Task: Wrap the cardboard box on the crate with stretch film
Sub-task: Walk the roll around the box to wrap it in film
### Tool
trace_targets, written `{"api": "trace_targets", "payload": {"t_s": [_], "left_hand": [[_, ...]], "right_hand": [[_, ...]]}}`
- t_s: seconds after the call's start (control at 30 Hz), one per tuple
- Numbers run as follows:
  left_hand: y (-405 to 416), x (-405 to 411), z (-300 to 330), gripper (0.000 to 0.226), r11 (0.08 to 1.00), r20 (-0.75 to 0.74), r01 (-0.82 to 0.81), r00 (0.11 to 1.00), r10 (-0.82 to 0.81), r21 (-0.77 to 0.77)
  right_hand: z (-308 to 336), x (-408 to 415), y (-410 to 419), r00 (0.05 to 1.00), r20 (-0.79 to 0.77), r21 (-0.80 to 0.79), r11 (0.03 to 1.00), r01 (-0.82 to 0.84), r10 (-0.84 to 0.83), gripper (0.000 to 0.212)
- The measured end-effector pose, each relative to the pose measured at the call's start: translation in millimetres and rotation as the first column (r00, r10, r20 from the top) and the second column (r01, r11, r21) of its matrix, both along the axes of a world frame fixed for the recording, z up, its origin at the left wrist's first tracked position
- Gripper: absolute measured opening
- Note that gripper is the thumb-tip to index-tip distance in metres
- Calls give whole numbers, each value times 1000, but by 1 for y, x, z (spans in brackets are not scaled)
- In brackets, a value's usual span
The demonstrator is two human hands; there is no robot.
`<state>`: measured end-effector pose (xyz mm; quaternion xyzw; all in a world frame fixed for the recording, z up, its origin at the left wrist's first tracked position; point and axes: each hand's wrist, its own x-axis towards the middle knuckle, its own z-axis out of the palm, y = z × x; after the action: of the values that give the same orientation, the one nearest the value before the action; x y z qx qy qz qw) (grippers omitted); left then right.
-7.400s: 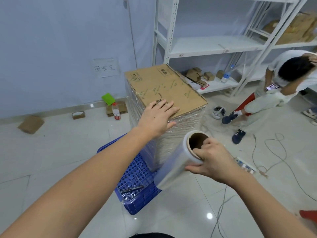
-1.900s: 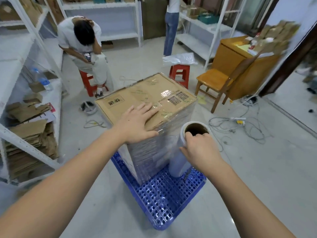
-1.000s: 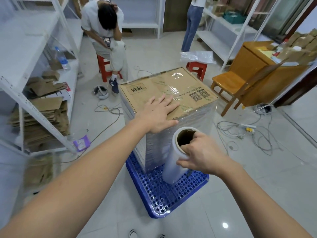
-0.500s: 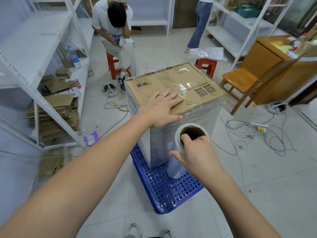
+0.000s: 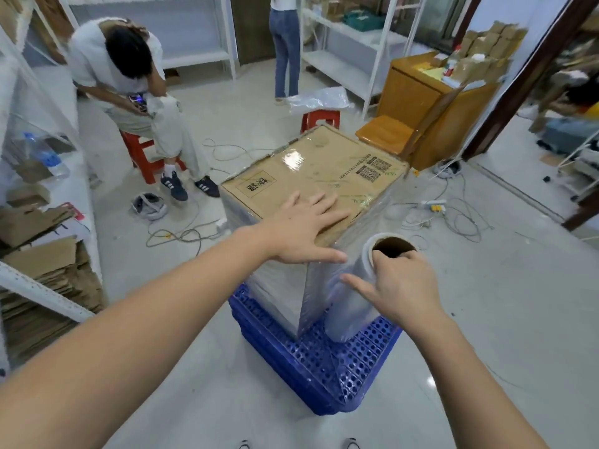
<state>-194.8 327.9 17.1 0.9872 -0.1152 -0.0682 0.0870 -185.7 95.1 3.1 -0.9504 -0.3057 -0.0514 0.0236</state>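
open floor (image 5: 486, 319) right of the crate (image 5: 324, 377) and near side. wooden chair (image 5: 389, 137) and red stool (image 5: 319, 118) crowd the box's (image 5: 311, 170) far side; loose cables (image 5: 181, 233) left, shelf (image 5: 48, 286) beyond.

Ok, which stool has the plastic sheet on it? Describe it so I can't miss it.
Start from the film-wrapped cardboard box on the blue crate. Just behind its far corner stands a red stool, beside the wooden chair. Crumpled clear plastic lies on it; the other red stool has a person sitting on it.
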Motion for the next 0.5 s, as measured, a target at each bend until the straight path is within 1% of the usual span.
{"api": "trace_targets", "payload": {"t_s": [0.03, 0.1, 0.13, 0.2, 0.27, 0.3, 0.33, 0.37, 0.43, 0.5], "left_hand": [[13, -2, 1, 101, 997, -6, 79, 997, -79, -1], [36, -4, 1, 111, 983, -19, 185, 983, -185, -1], [43, -5, 0, 117, 975, -11, 222, 975, -222, 31], [46, -5, -4, 125, 952, 32, 271, 960, -278, 144], [44, -7, -9, 122, 933, 87, 279, 948, -305, 227], [44, -8, -13, 120, 928, 125, 281, 940, -318, 246], [46, -9, -16, 118, 924, 167, 288, 928, -334, 251], [48, -10, -20, 116, 920, 205, 296, 914, -351, 255], [51, -11, -26, 114, 907, 256, 305, 888, -381, 291], [51, -12, -31, 113, 900, 276, 300, 879, -389, 315]], "right_hand": [[-3, 2, 1, 999, 16, 39, 999, 36, -37, 62], [-4, 2, 5, 997, 10, 36, 996, 80, -80, 59], [-3, 1, 7, 996, -10, 10, 996, 90, -90, 56], [6, -5, 12, 985, -83, -51, 988, 148, -152, 51], [12, -14, 16, 953, -168, -90, 967, 239, -252, 39], [12, -20, 19, 939, -188, -84, 957, 276, -288, 33], [8, -27, 22, 933, -175, -73, 949, 307, -315, 31], [6, -32, 25, 929, -134, -70, 938, 338, -345, 35], [4, -36, 31, 911, -43, -79, 910, 406, -410, 54], [6, -30, 31, 897, -52, -90, 896, 434, -440, 65]]}}
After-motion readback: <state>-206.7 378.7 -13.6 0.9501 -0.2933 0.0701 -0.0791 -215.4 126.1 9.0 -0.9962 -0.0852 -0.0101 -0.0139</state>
